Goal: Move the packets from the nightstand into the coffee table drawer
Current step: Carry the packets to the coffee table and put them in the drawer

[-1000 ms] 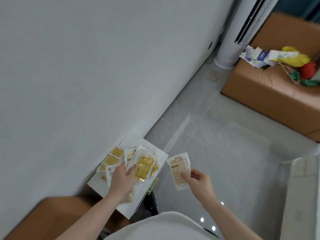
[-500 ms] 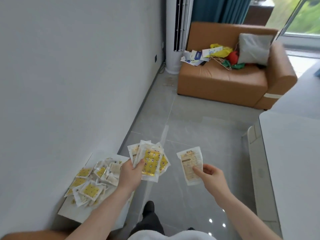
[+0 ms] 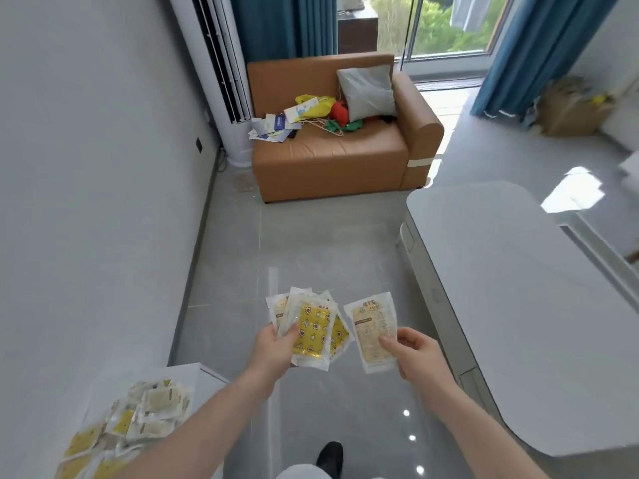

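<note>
Both forearms outstretched, left hand (image 3: 273, 347) and right hand (image 3: 416, 350) each in a pinching grip.

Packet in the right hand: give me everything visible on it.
The single packet is a flat, clear-edged plastic sachet with a pale yellowish panel and small printed text, too small to read. It looks sealed. It is held roughly upright, tilted slightly, above the grey floor. The right hand pinches its lower right edge between thumb and fingers. It is apart from the fan of packets in the left hand.
</note>
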Motion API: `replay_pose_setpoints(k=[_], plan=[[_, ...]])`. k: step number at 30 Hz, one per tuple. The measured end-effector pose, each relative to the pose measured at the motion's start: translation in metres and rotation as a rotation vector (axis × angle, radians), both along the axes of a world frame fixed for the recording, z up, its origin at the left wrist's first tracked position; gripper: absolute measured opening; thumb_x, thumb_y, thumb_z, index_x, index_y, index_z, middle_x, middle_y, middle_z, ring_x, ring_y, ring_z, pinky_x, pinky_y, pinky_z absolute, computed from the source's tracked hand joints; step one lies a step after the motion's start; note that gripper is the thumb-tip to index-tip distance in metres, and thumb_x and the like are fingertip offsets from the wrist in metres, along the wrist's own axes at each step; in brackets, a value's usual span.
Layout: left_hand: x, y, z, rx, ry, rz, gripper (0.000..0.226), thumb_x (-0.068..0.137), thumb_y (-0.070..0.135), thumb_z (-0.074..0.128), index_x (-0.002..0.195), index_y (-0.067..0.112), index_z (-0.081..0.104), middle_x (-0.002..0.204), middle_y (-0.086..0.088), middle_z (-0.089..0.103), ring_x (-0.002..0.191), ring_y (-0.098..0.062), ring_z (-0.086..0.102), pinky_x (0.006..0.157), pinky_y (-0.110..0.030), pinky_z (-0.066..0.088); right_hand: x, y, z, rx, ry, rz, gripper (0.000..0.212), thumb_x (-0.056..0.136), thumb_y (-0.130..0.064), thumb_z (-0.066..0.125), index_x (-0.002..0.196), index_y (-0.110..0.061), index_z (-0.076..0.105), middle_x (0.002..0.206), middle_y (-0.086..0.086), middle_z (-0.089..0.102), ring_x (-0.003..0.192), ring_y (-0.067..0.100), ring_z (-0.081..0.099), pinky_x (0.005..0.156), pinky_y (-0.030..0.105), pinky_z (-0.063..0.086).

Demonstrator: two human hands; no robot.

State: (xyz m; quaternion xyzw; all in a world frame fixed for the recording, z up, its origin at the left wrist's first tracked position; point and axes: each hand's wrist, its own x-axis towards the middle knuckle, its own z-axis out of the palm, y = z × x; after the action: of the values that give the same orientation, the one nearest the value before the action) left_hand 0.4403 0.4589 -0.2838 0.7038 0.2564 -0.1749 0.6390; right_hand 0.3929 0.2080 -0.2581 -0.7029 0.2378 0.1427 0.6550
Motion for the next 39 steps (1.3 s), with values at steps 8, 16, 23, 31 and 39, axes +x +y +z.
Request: replay_pose_setpoints(k=[8, 16, 23, 31, 39], plan=[[-0.021, -0.120, -0.006, -0.056, -0.005, -0.144, 0.014, 0.102, 0.022, 0.062, 0.113, 0.017, 0.071, 0.103, -0.004, 0.080, 0.093, -0.026, 0.078, 0.077, -0.045, 0.065, -0.056, -0.118, 0.006, 0.010, -0.048, -0.161, 0.009, 0.095, -0.018, 0.073, 0.101, -0.018, 0.079, 0.094, -0.001, 0.082, 0.066, 0.003, 0.072, 0.053, 0.016, 0.046], [-0.109, -0.278, -0.007, -0.114, 0.015, -0.131, 0.011, 0.103, 0.023, 0.062, 0.111, 0.021, 0.070, 0.103, -0.003, 0.080, 0.095, -0.026, 0.077, 0.078, -0.045, 0.063, -0.168, -0.290, 0.008, -0.014, -0.040, -0.232, 0.013, 0.096, -0.011, 0.069, 0.101, -0.016, 0.079, 0.085, -0.001, 0.078, 0.045, 0.001, 0.053, 0.051, 0.016, 0.044], [-0.172, -0.381, 0.000, -0.126, 0.031, -0.137, 0.015, 0.103, 0.025, 0.062, 0.116, 0.020, 0.068, 0.103, -0.002, 0.080, 0.096, -0.026, 0.077, 0.081, -0.046, 0.063, -0.219, -0.415, 0.013, -0.044, -0.014, -0.251, 0.011, 0.093, -0.020, 0.073, 0.100, -0.024, 0.081, 0.087, 0.005, 0.078, 0.056, 0.014, 0.045, 0.057, 0.029, 0.042], [-0.146, -0.507, 0.004, -0.089, -0.004, -0.147, 0.014, 0.103, 0.021, 0.061, 0.113, 0.014, 0.069, 0.098, -0.005, 0.080, 0.090, -0.026, 0.077, 0.070, -0.038, 0.061, -0.213, -0.546, 0.022, -0.053, -0.051, -0.264, 0.011, 0.095, -0.021, 0.072, 0.104, -0.023, 0.079, 0.081, -0.004, 0.077, 0.048, 0.008, 0.046, 0.053, 0.022, 0.044], [-0.094, -0.710, -0.001, -0.121, -0.008, -0.238, 0.013, 0.102, 0.025, 0.063, 0.107, 0.015, 0.068, 0.097, -0.007, 0.079, 0.091, -0.026, 0.075, 0.073, -0.040, 0.060, -0.192, -0.716, 0.028, -0.086, -0.034, -0.358, 0.013, 0.095, -0.014, 0.073, 0.106, -0.015, 0.078, 0.087, 0.001, 0.081, 0.043, 0.004, 0.050, 0.048, 0.022, 0.040]])
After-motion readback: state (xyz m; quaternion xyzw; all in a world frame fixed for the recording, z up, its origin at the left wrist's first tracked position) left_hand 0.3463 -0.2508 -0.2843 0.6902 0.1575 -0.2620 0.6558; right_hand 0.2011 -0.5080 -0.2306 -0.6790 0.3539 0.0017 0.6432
